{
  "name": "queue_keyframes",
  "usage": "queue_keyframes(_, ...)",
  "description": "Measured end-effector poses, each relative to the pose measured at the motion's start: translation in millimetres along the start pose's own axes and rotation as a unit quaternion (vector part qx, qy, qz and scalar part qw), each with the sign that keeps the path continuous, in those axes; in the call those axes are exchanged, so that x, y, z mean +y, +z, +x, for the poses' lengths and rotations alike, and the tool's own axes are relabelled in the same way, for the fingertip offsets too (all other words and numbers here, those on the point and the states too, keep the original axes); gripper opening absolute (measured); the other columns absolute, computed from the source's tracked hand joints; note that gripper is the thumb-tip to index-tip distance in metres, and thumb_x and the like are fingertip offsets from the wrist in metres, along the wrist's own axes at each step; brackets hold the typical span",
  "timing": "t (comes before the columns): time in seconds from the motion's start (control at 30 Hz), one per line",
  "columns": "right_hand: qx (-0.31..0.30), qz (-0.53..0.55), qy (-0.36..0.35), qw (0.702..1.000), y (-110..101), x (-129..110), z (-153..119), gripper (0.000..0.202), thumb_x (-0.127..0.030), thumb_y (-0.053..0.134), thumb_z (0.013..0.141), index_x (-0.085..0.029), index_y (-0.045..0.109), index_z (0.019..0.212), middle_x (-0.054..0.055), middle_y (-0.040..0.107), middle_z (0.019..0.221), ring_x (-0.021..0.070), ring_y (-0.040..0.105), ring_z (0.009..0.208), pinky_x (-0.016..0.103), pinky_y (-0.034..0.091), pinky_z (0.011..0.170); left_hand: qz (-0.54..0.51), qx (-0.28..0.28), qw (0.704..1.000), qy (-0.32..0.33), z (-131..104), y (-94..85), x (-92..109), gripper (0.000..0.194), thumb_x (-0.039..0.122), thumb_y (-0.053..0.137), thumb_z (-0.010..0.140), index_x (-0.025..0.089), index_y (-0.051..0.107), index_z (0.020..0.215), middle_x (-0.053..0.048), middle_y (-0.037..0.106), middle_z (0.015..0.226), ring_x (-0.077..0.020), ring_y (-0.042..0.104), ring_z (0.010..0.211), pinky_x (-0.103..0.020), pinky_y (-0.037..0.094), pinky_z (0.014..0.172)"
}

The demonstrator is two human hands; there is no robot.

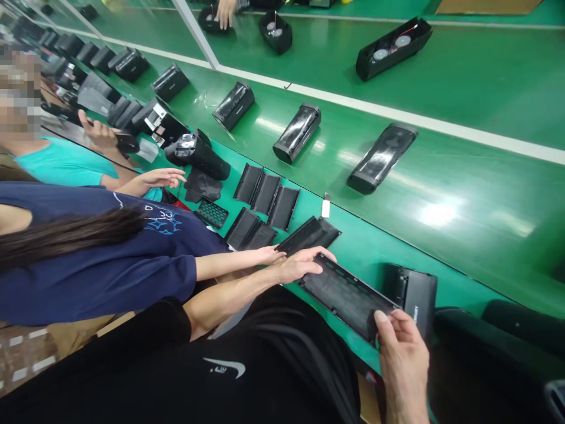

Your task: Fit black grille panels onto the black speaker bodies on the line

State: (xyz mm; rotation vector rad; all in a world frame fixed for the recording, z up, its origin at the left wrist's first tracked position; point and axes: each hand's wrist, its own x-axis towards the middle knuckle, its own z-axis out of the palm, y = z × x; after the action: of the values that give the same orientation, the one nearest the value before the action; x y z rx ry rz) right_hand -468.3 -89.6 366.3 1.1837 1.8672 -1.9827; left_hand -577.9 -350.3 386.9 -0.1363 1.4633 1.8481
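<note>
A long black panel point(346, 294) with a rim along its edges is held between my two hands, its hollow side facing up. My left hand point(304, 265) grips the panel's far left end, thumb on top. At the other end, my right hand point(399, 335) pinches the near right corner between thumb and fingers. Just beyond my left hand lie dark panels point(309, 235), which a co-worker's hand touches. Behind my right hand stands a black casing point(415, 294) with white lettering.
Several black panels point(267, 193) lie on the green bench at centre left. Black speaker bodies point(382, 159) stand along the green line beyond. A co-worker in a navy shirt point(101, 253) is close on the left. Dark rounded objects point(498, 359) fill the lower right.
</note>
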Motion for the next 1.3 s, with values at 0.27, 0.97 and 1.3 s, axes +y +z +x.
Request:
queue_keyframes(0.27,0.029,0.021,0.008,0.999,1,5,2,0.051,-0.046,0.097,0.062,-0.02,0.07,0.096,-0.003,0.059,0.081,0.008,0.052,0.067,0.017,0.042,0.06,0.039,-0.01,0.999,-0.019,0,-2.8,1,0.055,0.02,0.06,0.07,0.019,0.064,0.126,0.004,0.051,0.072,-0.0113,0.043,0.063,-0.022,0.029,0.059)
queue_keyframes(0.97,0.184,0.093,-0.04,0.978,-22,-53,-15,0.042,-0.038,0.098,0.054,-0.023,0.066,0.078,-0.001,0.064,0.074,0.0186,0.06,0.075,0.033,0.055,0.071,0.017,0.109,0.994,-0.002,-1,-8.9,-3,0.049,0.053,0.057,0.094,0.018,0.063,0.127,-0.009,0.073,0.107,-0.0231,0.071,0.095,-0.03,0.055,0.074)
queue_keyframes(1.3,-0.132,-0.14,-0.101,0.976,52,-58,-20,0.05,-0.068,0.078,0.074,-0.02,0.069,0.08,0.01,0.073,0.106,0.023,0.065,0.089,0.034,0.052,0.078,-0.026,0.088,0.996,-0.013,13,30.7,-21,0.031,0.039,0.057,0.091,0.018,0.067,0.111,-0.002,0.067,0.092,-0.0148,0.062,0.082,-0.026,0.049,0.077)
